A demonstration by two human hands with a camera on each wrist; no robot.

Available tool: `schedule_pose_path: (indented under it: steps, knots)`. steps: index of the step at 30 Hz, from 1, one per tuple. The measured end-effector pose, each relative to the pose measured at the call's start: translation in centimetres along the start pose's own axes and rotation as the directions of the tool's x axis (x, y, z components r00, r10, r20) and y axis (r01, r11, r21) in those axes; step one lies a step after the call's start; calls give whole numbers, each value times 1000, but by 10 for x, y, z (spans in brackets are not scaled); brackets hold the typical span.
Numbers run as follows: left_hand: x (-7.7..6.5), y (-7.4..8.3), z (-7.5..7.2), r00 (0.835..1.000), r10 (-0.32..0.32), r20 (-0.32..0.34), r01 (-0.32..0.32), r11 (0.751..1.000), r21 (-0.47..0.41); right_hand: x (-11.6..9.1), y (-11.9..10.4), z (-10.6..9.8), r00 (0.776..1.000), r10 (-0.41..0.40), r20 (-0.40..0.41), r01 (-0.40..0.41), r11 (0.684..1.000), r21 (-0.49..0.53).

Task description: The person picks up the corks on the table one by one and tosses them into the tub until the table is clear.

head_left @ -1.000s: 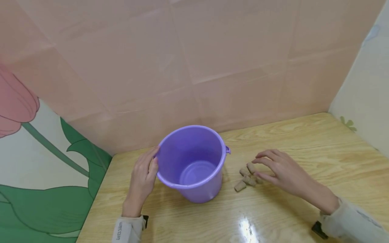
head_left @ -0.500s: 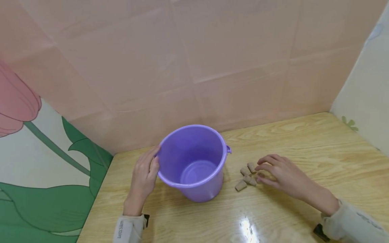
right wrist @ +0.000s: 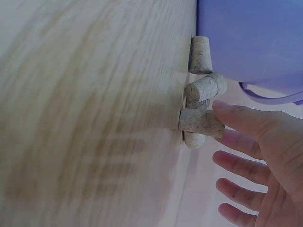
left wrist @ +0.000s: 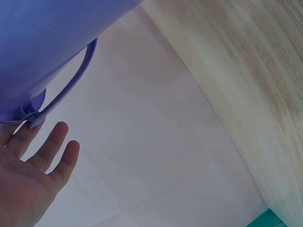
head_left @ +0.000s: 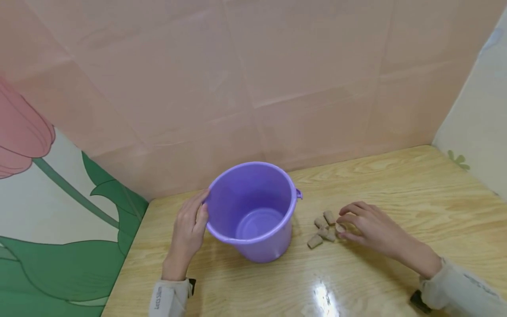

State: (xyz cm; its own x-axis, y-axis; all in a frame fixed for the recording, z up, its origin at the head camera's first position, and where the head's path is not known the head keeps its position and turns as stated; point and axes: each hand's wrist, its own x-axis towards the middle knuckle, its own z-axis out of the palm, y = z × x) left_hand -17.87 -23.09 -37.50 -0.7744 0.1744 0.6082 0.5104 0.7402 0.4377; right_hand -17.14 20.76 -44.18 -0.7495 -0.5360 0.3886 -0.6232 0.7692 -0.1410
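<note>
A purple bucket (head_left: 253, 224) stands on the table, its mouth facing up. At its left rim my left hand (head_left: 186, 229) holds it near the handle joint, thumb and fingertips on either side; the left wrist view shows the outer fingers (left wrist: 64, 163) extended and apart from the bucket. To the right of the bucket lies a small pile of corks (head_left: 322, 229). My right hand (head_left: 370, 229) pinches one cork (right wrist: 201, 122) between thumb and index finger at the pile's right edge. That cork stands on end on the table, while the other fingers stay spread.
The wood-grain table (head_left: 388, 281) runs back to a wall covered in pinkish sheeting (head_left: 317, 88). A thin purple handle (left wrist: 75, 80) hangs at the bucket's outer side. On the left is a panel with a painted flower (head_left: 20, 132); a pale wall borders the right.
My right hand has shifted slightly right, and the cork at its fingertips now shows upright beside the pile. The left hand keeps its place on the bucket.
</note>
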Motion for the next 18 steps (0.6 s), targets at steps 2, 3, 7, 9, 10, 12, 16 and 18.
schedule_pose_path:
  steps: [2, 3, 7, 9, 10, 12, 16, 18]
  knots:
    - [0, 0, 0, 1000, 2, 0, -2, 1000, 0, 0, 1, 0, 1000, 7, 8, -7, 1000, -1]
    - [0, 0, 0, 1000, 4, -1, -4, 1000, -2, -1, 1, -1, 1000, 12, 10, -12, 1000, -1]
    - [1, -1, 1, 1000, 3, 2, -3, 1000, -2, -1, 2, -2, 1000, 21, 11, -21, 1000, -7]
    - [1, -1, 1, 1000, 1, 1, -1, 1000, -1, -2, 3, -3, 1000, 23, 10, -23, 1000, -9]
    - [1, -2, 1, 1000, 0, 1, 0, 1000, 0, -2, 3, -3, 1000, 24, 11, -24, 1000, -11]
    - [0, -1, 1, 1000, -3, -1, 3, 1000, -1, -2, 3, -3, 1000, 23, 11, -23, 1000, -11]
    - [0, -1, 0, 1000, -4, 2, 4, 1000, 1, -3, 4, -4, 1000, 15, 11, -15, 1000, -15]
    - [-1, -2, 0, 1000, -7, 8, 7, 1000, 3, -3, 5, -4, 1000, 10, 3, -9, 1000, -15]
